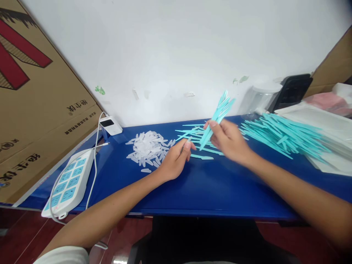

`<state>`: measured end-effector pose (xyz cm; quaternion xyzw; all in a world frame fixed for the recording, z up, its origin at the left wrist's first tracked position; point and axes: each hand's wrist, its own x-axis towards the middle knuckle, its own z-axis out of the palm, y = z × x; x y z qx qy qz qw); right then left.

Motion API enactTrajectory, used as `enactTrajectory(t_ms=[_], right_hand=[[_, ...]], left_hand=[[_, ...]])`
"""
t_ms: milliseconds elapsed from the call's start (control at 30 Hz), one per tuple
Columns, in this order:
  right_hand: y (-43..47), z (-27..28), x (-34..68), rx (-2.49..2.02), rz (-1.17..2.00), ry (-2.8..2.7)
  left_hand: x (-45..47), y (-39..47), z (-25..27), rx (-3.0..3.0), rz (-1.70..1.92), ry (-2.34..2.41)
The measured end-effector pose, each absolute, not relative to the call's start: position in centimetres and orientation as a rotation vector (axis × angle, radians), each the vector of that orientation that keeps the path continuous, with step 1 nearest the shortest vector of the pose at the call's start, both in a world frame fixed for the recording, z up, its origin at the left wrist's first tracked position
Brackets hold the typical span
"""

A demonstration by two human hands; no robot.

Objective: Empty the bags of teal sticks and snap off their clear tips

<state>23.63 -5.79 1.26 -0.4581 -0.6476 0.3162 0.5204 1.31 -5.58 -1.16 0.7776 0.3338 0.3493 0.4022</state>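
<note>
My right hand (pixel 227 139) is closed round a small bundle of slim turquoise plastic sticks (pixel 220 110), shaped like eyebrow razors, held tilted above the table. My left hand (pixel 177 157) is closed in a pinch. A small pale tip shows at its thumb, too small to name. Under and between the hands lie several loose turquoise sticks (pixel 202 157). Just left of my left hand is a heap of small translucent white plastic caps (pixel 148 146). A larger pile of turquoise sticks (pixel 283 135) spreads to the right of my right hand.
A white power strip (pixel 67 183) with cables lies at the left, near a white device (pixel 111 125) by the wall. A cardboard box (pixel 41 110) stands left. At the right are a clear lidded jar (pixel 262 97), a black stand (pixel 293 90) and white trays (pixel 335 128).
</note>
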Motion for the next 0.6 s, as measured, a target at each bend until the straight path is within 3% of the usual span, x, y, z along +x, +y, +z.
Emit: enactTrajectory(t_ms=[133, 200, 333, 600], right_hand=[[-3.5, 4.0, 31.3, -1.599, 0.162, -2.071], [-2.5, 4.6, 35.4, -1.982, 0.030, -2.188], [-1.6, 3.8, 40.5, -2.472, 0.241, -2.198], [-0.6, 0.4, 42.2, -2.609, 0.243, -2.099]], left_hand=[[0.5, -4.6, -1.3, 1.885, 0.917, 0.959], [0.2, -4.2, -1.3, 1.840, 0.918, 0.967], [0.1, -4.1, -1.1, 1.836, 0.909, 0.950], [0.0, -4.0, -1.0, 1.896, 0.864, 0.922]])
